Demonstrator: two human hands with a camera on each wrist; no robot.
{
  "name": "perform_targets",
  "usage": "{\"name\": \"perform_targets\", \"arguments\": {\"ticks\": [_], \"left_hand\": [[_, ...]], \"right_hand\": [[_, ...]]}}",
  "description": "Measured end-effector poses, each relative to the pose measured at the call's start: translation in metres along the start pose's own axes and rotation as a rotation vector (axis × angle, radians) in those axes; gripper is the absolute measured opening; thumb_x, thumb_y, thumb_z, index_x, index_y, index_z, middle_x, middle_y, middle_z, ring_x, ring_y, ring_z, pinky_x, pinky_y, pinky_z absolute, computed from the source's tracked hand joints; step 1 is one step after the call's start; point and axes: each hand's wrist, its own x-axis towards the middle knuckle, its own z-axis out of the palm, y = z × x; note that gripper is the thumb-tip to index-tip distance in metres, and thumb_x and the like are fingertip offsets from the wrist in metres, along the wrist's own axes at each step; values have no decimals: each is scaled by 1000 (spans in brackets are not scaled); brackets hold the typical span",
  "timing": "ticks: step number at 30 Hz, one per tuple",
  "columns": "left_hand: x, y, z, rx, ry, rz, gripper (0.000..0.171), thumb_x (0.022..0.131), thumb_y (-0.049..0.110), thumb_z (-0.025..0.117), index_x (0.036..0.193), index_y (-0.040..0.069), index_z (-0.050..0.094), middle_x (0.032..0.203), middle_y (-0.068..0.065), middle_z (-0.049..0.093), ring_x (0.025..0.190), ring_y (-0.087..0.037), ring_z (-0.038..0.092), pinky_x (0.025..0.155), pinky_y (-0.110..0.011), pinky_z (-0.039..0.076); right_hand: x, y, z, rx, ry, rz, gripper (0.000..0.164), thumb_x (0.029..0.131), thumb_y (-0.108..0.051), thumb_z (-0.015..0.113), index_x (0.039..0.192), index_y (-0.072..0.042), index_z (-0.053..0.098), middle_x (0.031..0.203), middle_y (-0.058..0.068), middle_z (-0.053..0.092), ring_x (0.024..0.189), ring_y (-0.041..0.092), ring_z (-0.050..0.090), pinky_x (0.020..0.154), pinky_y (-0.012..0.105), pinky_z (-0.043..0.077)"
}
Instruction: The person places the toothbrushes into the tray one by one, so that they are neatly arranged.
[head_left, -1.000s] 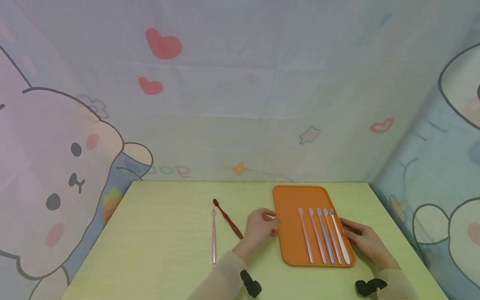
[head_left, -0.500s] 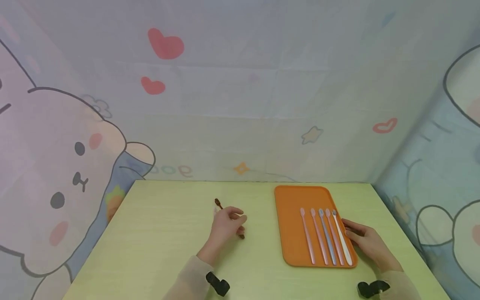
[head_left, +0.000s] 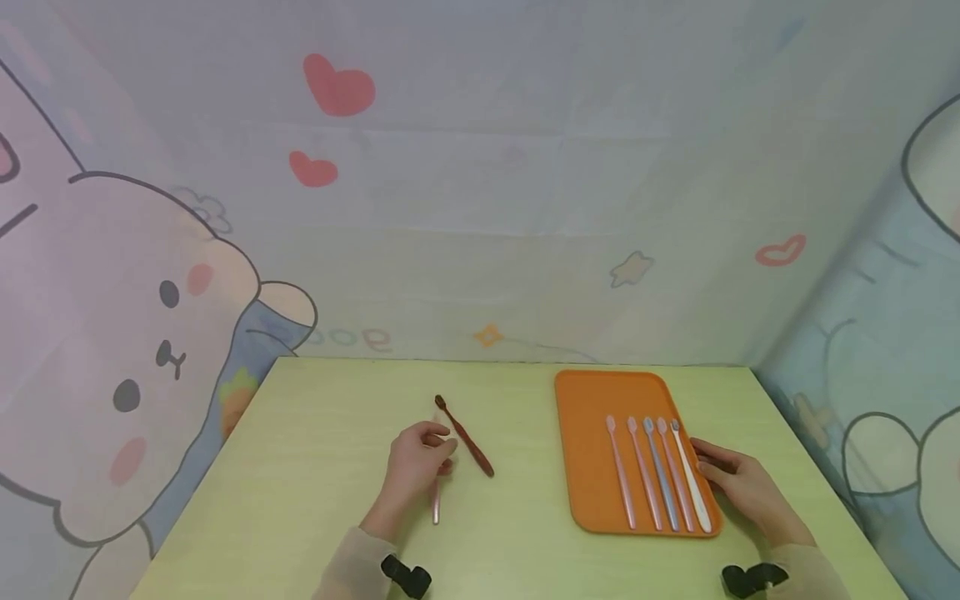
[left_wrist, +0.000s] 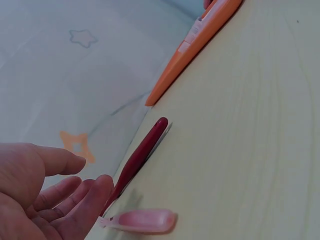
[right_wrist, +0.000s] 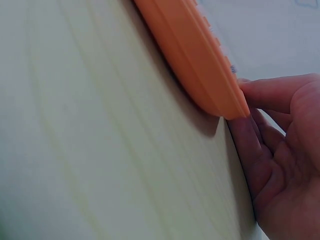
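Observation:
My left hand (head_left: 417,461) hovers by a pink toothbrush (head_left: 436,505) lying on the table, hiding its middle part. Thumb and fingers are apart, with nothing between them, as the left wrist view shows. Just right of that hand lies a dark red toothbrush (head_left: 468,442), slanted; its handle (left_wrist: 142,150) also shows in the left wrist view. My right hand (head_left: 746,490) holds the right edge of an orange tray (head_left: 588,467), thumb at the rim and fingers under the edge. Several pink toothbrushes, a blue toothbrush (head_left: 660,475) and a white toothbrush (head_left: 692,479) lie side by side on the tray.
The pale yellow-green table (head_left: 322,467) ends at a printed cloth backdrop (head_left: 480,208) at the back. More printed cloth (head_left: 862,350) hangs along the right side. A black wrist strap (head_left: 405,577) is on each sleeve.
My left hand has moved left from the tray's left edge, past the dark red toothbrush, to the pink one. The right hand stays at the tray. The head view has shifted slightly.

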Motion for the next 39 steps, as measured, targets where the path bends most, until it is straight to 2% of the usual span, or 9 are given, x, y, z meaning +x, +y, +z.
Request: {"name": "perform_targets", "arguments": {"ticks": [6, 14, 24, 30, 39], "left_hand": [[-2, -4, -12, 30, 31, -8, 28, 87, 7, 74, 112, -4, 66, 90, -15, 65, 64, -23, 69, 58, -32, 60], [-5, -4, -25, 52, 0, -51, 29, 84, 5, 75, 108, -8, 64, 87, -15, 64, 64, -21, 67, 61, -35, 61], [-8, -8, -28, 186, -31, -31, 32, 81, 9, 80, 105, -6, 65, 83, -9, 66, 62, -15, 63, 57, -29, 56], [-9, -11, -27, 183, -45, -36, 35, 76, 7, 84, 104, -5, 65, 82, -9, 64, 60, -15, 61, 55, -29, 56], [-14, -7, -27, 175, -41, -42, 35, 74, 2, 84, 102, -7, 64, 81, -11, 61, 58, -17, 62, 54, -30, 57]], "right_hand": [[0, -1, -2, -1, 0, -8, 59, 103, -28, 57, 150, 2, 38, 146, 31, 43, 101, -13, 55, 85, 23, 56], [0, -3, -4, -15, 9, -12, 58, 103, -26, 57, 149, 3, 39, 144, 31, 45, 99, -12, 56, 83, 24, 57], [0, 0, -2, -38, 13, -9, 59, 103, -29, 57, 149, 3, 39, 146, 30, 43, 101, -16, 51, 86, 20, 54], [0, 1, -1, -37, 12, -7, 60, 103, -29, 57, 149, 3, 39, 147, 30, 42, 100, -17, 51, 86, 20, 55], [0, 0, 2, -33, 10, 10, 60, 102, -30, 57, 150, 2, 38, 147, 30, 42, 100, -14, 53, 85, 23, 56]]}}
